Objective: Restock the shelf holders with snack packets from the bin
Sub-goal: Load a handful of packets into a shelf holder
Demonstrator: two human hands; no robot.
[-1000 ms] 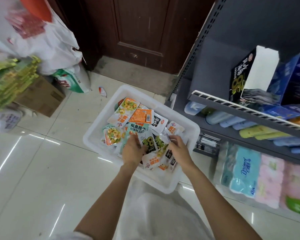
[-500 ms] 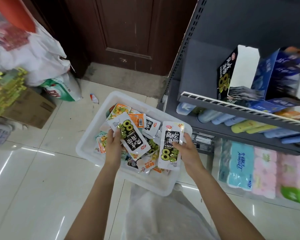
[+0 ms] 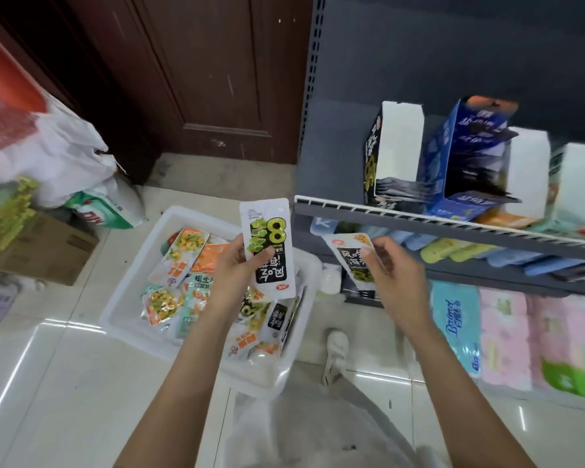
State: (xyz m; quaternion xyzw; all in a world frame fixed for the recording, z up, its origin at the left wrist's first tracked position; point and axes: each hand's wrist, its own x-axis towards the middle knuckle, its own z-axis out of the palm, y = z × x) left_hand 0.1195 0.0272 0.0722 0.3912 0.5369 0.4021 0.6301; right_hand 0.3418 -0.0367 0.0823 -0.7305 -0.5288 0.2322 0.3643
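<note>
While both hands pinch | left hand [image 3: 232, 265]: glossy flat packet [image 3: 270, 246] | right hand [image 3: 390, 271]: glossy pouch [image 3: 352, 255]

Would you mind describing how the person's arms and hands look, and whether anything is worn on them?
Both forearms are bare as far as the view shows, with no sleeves. The left hand and right hand wear no gloves; no watch, bracelet or ring is visible. The fingernails look short and plain.

The scene is being lit brightly and evenly, and streaks of glare are being thrown across the floor [image 3: 41, 349]. Straight lines are being bent toward the edges, where the boxes [image 3: 466, 157] are being smeared by motion blur.
</note>
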